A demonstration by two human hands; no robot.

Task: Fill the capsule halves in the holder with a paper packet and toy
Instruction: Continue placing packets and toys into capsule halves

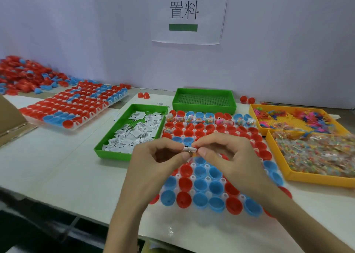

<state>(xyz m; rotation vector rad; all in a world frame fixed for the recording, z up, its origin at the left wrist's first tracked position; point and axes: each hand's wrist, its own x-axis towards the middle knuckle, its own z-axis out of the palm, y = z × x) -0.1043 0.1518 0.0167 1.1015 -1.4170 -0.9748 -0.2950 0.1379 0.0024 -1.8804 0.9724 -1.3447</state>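
Note:
A white holder (173,217) in front of me carries many open red and blue capsule halves (200,184). The far row of halves (208,120) holds small toy packets. My left hand (153,162) and my right hand (228,155) meet above the holder's middle. Both pinch a small paper packet wrapped around a toy bag (190,150) between fingertips. A green tray (99,150) of white paper packets (134,132) lies to the left. An orange tray (294,177) of bagged colourful toys (315,154) lies to the right.
An empty green tray (204,99) stands behind the holder. Another orange tray (253,116) at the back right holds loose bright toys. A second filled holder (76,107) and a heap of capsule halves (25,76) sit far left. Cardboard (9,120) juts in at the left edge.

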